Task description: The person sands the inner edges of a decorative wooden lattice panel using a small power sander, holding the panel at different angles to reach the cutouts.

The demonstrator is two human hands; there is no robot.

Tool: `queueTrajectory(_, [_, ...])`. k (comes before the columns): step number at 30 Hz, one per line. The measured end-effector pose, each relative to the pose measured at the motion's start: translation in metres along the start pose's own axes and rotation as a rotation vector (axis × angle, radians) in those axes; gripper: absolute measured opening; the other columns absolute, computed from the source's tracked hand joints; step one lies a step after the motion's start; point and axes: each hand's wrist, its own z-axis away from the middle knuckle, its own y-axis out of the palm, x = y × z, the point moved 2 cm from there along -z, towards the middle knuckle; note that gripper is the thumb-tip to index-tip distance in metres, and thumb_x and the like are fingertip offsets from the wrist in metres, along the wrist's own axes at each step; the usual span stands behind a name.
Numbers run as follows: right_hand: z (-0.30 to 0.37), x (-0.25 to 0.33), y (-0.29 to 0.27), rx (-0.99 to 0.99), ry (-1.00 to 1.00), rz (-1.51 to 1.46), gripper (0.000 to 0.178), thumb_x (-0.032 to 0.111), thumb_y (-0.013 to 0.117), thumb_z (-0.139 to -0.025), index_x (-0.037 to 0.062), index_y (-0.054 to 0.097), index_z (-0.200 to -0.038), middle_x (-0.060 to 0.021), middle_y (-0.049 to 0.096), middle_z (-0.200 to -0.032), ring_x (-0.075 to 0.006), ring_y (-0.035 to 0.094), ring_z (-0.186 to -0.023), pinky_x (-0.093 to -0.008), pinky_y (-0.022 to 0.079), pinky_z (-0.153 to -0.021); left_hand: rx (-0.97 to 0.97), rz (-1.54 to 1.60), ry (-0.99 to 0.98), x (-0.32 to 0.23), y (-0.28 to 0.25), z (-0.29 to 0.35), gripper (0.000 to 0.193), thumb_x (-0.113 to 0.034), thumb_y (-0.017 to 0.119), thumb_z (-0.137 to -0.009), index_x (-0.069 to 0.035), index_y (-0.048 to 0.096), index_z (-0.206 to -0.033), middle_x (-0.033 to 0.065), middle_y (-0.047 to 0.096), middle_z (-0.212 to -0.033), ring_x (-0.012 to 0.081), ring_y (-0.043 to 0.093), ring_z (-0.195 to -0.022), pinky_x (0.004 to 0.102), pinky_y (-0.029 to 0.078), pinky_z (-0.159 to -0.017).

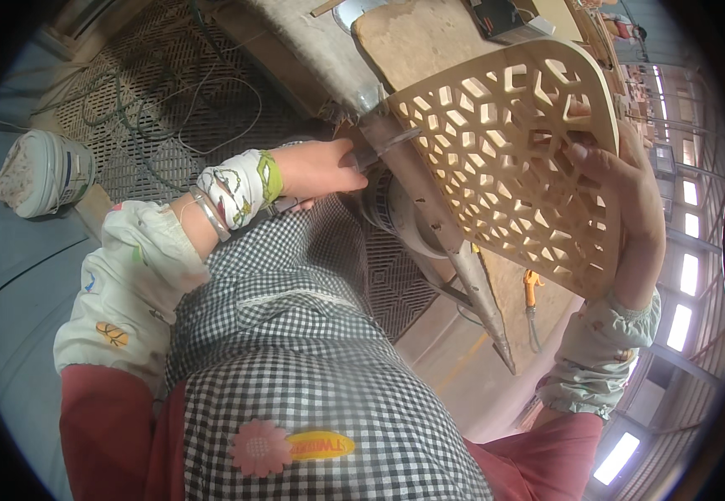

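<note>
A pale wooden panel (496, 142) with rounded corners and many angular cut-out holes stands tilted against the table edge. My right hand (621, 175) is closed on its right side, thumb on the near face and fingers partly hidden behind. Left of the panel, my left hand (320, 171) is closed around a thin grey tool (391, 145). The tool's narrow end reaches past the fist to the panel's lower left edge; its exact kind I cannot make out.
The worn table edge (437, 209) runs below the panel, with a brown board (421, 42) on top. An orange-handled air gun (533, 288) hangs by its hose. A white bucket (49, 175) stands left beside slatted floor matting (145, 108) crossed by cords. Another bucket (408, 213) sits under the table.
</note>
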Motion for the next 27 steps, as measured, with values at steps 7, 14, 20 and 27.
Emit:
queueTrajectory(7, [0.008, 0.0, 0.011, -0.008, -0.112, -0.081, 0.061, 0.018, 0.079, -0.084, -0.0063, 0.061, -0.137, -0.0162, 0.073, -0.119, -0.0222, 0.071, -0.106, -0.0339, 0.056, -0.095, 0.212, 0.436, 0.016, 0.022, -0.007, -0.01, 0.046, -0.04, 0.064, -0.103, 0.003, 0.051, -0.113, 0.0028, 0.051, -0.065, 0.012, 0.053, -0.046, 0.0292, 0.047, -0.037])
queueTrajectory(14, [0.009, -0.001, 0.013, -0.008, -0.103, -0.095, 0.06, 0.017, 0.078, -0.083, -0.0063, 0.062, -0.137, -0.0155, 0.073, -0.12, -0.0215, 0.07, -0.108, -0.0341, 0.055, -0.099, 0.087, 0.24, 0.082, 0.002, -0.002, -0.027, 0.045, -0.04, 0.064, -0.104, 0.002, 0.052, -0.114, 0.003, 0.054, -0.064, 0.0117, 0.055, -0.046, 0.0295, 0.046, -0.039])
queueTrajectory(20, [0.012, 0.003, 0.015, -0.05, -0.08, -0.031, 0.063, 0.022, 0.082, -0.084, -0.0047, 0.062, -0.138, -0.0153, 0.072, -0.122, -0.0235, 0.07, -0.109, -0.0362, 0.054, -0.1, -0.248, -0.087, 0.067, -0.001, 0.018, 0.0, 0.053, -0.044, 0.068, -0.097, 0.004, 0.059, -0.119, 0.0199, 0.073, -0.092, 0.0318, 0.07, -0.076, 0.0415, 0.056, -0.072])
queueTrajectory(27, [0.011, 0.001, 0.011, -0.149, 0.02, 0.068, 0.06, 0.029, 0.084, -0.086, -0.0002, 0.064, -0.134, -0.0115, 0.072, -0.115, -0.0209, 0.065, -0.105, -0.0372, 0.05, -0.094, -0.472, -0.201, 0.073, -0.018, 0.064, 0.041, 0.05, -0.038, 0.066, -0.097, 0.004, 0.054, -0.121, 0.0216, 0.075, -0.091, 0.0435, 0.074, -0.087, 0.0513, 0.058, -0.079])
